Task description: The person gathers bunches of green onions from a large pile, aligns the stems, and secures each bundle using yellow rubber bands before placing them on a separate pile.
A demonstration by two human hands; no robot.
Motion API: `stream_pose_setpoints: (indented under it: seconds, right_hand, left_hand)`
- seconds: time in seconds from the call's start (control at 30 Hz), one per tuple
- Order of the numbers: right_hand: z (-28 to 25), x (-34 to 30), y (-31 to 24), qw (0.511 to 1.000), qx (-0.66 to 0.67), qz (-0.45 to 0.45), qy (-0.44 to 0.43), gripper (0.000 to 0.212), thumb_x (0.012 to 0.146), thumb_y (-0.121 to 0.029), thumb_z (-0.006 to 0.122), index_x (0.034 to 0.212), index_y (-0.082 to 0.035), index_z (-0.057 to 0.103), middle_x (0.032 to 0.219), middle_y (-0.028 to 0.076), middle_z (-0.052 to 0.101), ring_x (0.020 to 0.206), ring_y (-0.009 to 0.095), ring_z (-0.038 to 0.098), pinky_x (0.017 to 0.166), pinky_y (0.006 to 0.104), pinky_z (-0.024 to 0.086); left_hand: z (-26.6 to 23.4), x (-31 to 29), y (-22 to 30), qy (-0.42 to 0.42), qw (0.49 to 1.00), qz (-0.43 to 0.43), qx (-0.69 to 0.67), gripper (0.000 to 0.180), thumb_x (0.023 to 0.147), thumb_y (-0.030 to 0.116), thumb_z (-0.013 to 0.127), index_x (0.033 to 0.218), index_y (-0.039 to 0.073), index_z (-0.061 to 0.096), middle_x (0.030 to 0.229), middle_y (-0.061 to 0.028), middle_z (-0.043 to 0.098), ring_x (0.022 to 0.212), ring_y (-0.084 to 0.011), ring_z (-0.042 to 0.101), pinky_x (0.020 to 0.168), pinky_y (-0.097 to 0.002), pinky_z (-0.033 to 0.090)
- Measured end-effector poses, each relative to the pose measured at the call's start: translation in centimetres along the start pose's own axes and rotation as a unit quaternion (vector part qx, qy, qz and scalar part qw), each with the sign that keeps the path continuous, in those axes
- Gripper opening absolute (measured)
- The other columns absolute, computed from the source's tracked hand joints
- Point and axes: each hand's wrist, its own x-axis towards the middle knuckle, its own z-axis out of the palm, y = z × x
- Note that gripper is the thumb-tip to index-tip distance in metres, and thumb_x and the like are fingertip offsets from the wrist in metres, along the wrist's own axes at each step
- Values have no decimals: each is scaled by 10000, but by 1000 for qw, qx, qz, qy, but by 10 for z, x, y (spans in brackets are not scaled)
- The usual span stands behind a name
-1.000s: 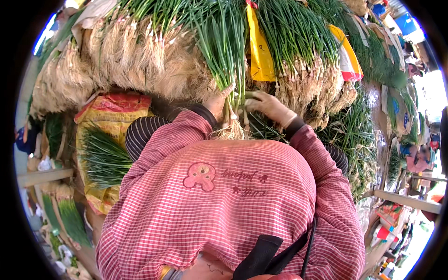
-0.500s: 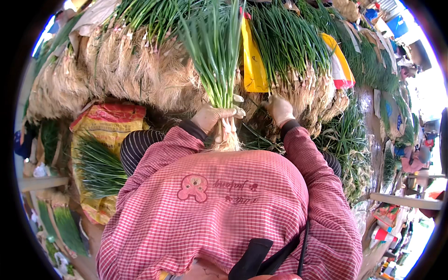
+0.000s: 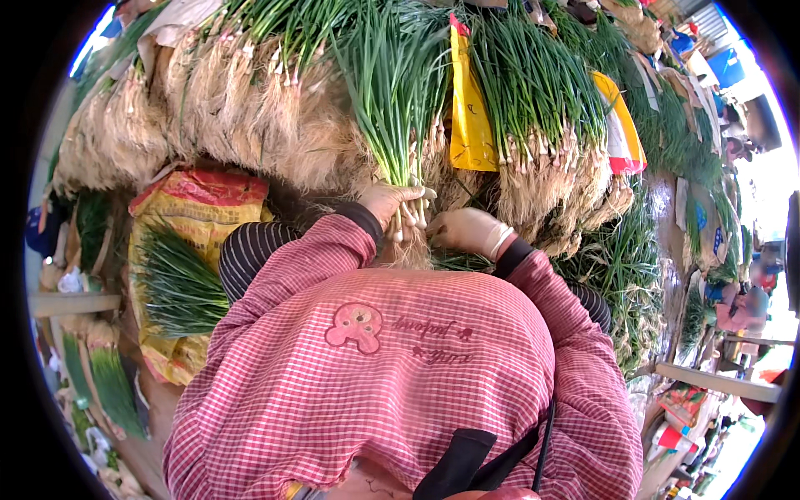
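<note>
My left hand, in a pale glove, is wrapped round a bunch of spring onions held upright in front of my chest. Long green leaves rise above the hand; white bulbs and stringy tan roots hang below it. Close to the right of these bulbs is my right hand, also gloved, its fingers curled in toward the roots. Its fingertips are partly hidden, so whatever they pinch cannot be made out. Just beyond, more spring onions lie heaped with their roots toward me.
A long pile of rooted onions spans the far side. A yellow packaging strip divides it. At left, a yellow and red sack lies under trimmed-looking greens. Loose greens cover the ground at right.
My right hand has come left and nearer, from the heap's roots to the bulbs of the held bunch. My left hand keeps its grip, and the view has shifted slightly.
</note>
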Motion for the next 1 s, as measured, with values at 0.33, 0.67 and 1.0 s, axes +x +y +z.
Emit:
stream_pose_setpoints:
  seconds: [0.33, 0.67, 1.0]
  right_hand:
    - [-12, 16, 142, 792, 98, 567, 207, 348, 889, -363, 612, 1032, -52, 679, 1004, 165, 697, 966, 315, 675, 809, 380, 539]
    - [-37, 16, -16, 900, 177, 243, 316, 249, 972, -320, 502, 977, -88, 591, 784, 85, 620, 649, 150, 628, 618, 268, 552]
    - [-11, 56, 34, 603, 710, 62, 358, 196, 951, -204, 554, 1014, -37, 636, 912, 37, 637, 801, 134, 598, 708, 268, 491]
  left_hand:
    - [6, -1, 17, -94, 985, 122, -76, 320, 916, 105, 602, 1215, -4, 567, 978, -111, 693, 759, -160, 661, 568, -281, 568]
    - [-18, 4, 9, -45, 997, 3, -69, 282, 927, 217, 596, 1125, 20, 633, 679, -67, 624, 525, -180, 617, 487, -301, 538]
    - [6, -4, 1, 48, 993, 102, 39, 251, 859, 261, 707, 952, 28, 726, 675, -85, 682, 442, -130, 592, 366, -237, 460]
